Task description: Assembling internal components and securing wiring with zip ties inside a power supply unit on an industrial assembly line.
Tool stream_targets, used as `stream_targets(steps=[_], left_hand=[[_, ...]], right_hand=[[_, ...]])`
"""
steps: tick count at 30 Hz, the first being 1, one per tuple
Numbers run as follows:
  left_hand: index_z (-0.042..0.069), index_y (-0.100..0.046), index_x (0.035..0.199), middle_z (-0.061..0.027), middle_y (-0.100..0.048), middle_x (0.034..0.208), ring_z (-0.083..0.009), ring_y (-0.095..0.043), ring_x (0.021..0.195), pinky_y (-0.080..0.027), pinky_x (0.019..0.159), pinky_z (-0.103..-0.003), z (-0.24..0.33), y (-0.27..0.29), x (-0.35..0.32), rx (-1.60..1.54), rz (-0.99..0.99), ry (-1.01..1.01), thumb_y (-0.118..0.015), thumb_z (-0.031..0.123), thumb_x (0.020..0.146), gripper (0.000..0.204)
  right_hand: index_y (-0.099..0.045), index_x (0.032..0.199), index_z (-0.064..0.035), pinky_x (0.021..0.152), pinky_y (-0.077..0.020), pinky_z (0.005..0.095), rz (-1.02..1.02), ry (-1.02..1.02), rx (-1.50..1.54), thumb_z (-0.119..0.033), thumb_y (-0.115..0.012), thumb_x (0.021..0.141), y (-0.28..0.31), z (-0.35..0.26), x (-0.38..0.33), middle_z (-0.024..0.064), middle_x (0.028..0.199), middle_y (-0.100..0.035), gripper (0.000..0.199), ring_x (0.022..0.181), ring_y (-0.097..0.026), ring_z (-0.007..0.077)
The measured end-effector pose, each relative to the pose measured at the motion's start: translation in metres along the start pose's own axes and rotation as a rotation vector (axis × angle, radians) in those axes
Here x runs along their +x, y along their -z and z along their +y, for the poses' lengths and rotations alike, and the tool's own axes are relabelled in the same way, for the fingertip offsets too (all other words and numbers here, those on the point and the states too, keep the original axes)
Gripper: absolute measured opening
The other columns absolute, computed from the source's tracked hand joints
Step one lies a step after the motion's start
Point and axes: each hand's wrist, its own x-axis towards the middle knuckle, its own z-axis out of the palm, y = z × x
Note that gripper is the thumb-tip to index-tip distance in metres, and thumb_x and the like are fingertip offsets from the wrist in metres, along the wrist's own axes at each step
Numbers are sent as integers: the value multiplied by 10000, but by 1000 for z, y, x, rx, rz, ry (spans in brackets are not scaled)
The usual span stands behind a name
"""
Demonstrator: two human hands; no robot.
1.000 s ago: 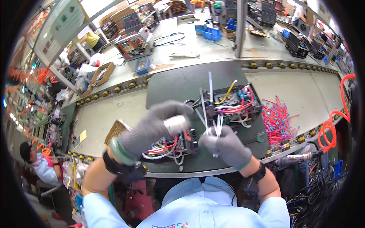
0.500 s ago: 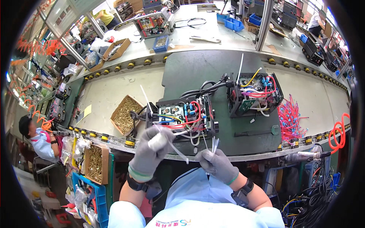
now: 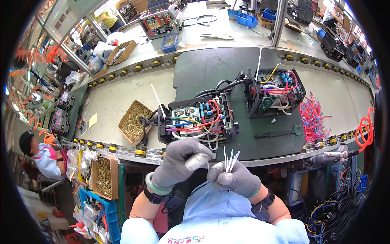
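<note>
1. Left hand (image 3: pixel 183 160), in a grey glove: fingers curled before the near edge of the green board (image 3: pixel 239 138); a whitish rounded patch shows at the fingertips, but whether the grip has hold of anything cannot be told.
2. Right hand (image 3: pixel 235 179), likewise gloved: grip closed on a small bundle of white cable ties (image 3: pixel 232 161), their ends fanning upward just beside the left hand.
3. Near unit (image 3: pixel 195 118), an open black chassis with coloured wires: on the board, just beyond the left hand; a pale strip (image 3: pixel 157 99) projects from its left side.
4. Far unit (image 3: pixel 274 91), similar: farther right, with black cables (image 3: pixel 217 91) between the two.
5. Wrench (image 3: pixel 280 133): lying between the far unit and the board's near edge.
6. Red wires (image 3: pixel 313 118): heaped right of the board.
7. Cardboard box (image 3: pixel 126 132) of small brass-coloured parts: left of the near unit, a black cable at its right edge.
8. Far worktop (image 3: pixel 239 39): beyond the roller rail, bearing a blue bin (image 3: pixel 247 20).
</note>
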Motion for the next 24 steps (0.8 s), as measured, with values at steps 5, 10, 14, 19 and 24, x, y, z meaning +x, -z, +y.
stream_targets(steps=[5,10,14,19,24], left_hand=[[11,-689,917,-29,-673,834,-108,-622,808,-499,745,-265,-3,4,5,-349,-62,53,-672,72,901,66],[18,-636,845,-5,-515,703,-49,-369,524,-258,482,-211,-14,0,-2,-560,72,171,-703,238,911,239],[19,-645,885,15,-527,710,-31,-371,536,-262,487,-208,-17,-3,-4,-537,23,260,-708,211,901,202],[10,-689,918,-32,-683,875,-86,-628,819,-516,761,-251,-20,-1,-5,-474,-13,261,-668,121,917,112],[7,-694,937,-29,-683,885,-80,-618,820,-503,771,-245,-19,-2,1,-322,4,270,-649,96,935,100]], right_hand=[[-633,1107,-16,467,-323,184,304,-86,-66,-317,-597,991,1,-4,9,-16,734,-568,325,519,-409,21],[-626,1085,-8,449,-296,177,263,106,-10,-309,-555,1018,21,-4,9,-38,701,-514,316,496,-369,8],[-637,1095,1,461,-323,177,202,-33,-88,-322,-553,1018,17,-12,16,2,754,-586,343,503,-397,17],[-649,1075,19,469,-360,195,70,-66,-90,-338,-639,955,19,5,24,53,803,-643,377,521,-458,37],[-650,1061,9,450,-341,198,78,-75,-28,-312,-653,940,16,3,23,34,753,-606,343,513,-445,33]])
